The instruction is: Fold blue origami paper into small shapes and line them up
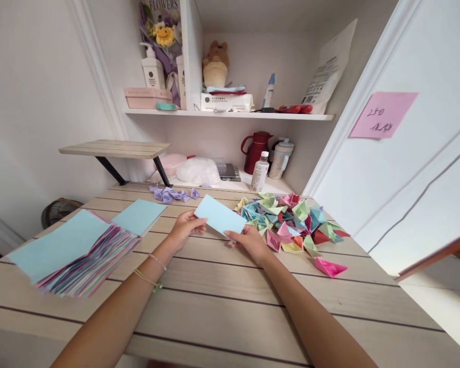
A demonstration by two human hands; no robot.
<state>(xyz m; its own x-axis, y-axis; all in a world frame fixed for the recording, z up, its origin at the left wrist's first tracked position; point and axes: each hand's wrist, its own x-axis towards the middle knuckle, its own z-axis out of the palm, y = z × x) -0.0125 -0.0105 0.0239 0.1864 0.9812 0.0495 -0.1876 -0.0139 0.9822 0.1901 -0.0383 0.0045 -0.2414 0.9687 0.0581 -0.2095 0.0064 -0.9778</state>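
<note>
A light blue sheet of paper (219, 215), folded into a long rectangle, is held just above the wooden table (222, 301). My left hand (184, 228) pinches its left end. My right hand (249, 240) grips its lower right corner. Both hands are closed on the paper. To the right lies a pile of several folded paper boats (291, 220) in many colours, with one pink boat (328, 267) apart at the front. To the left a thick stack of coloured paper (80, 255) lies fanned out, light blue on top.
Small purple folded pieces (174, 194) lie at the table's back. Behind them stand a plastic bottle (259, 171), a red kettle (256, 151) and a mug. A shelf (230, 115) above holds boxes and bottles. A pink note (381, 115) sticks on the right panel.
</note>
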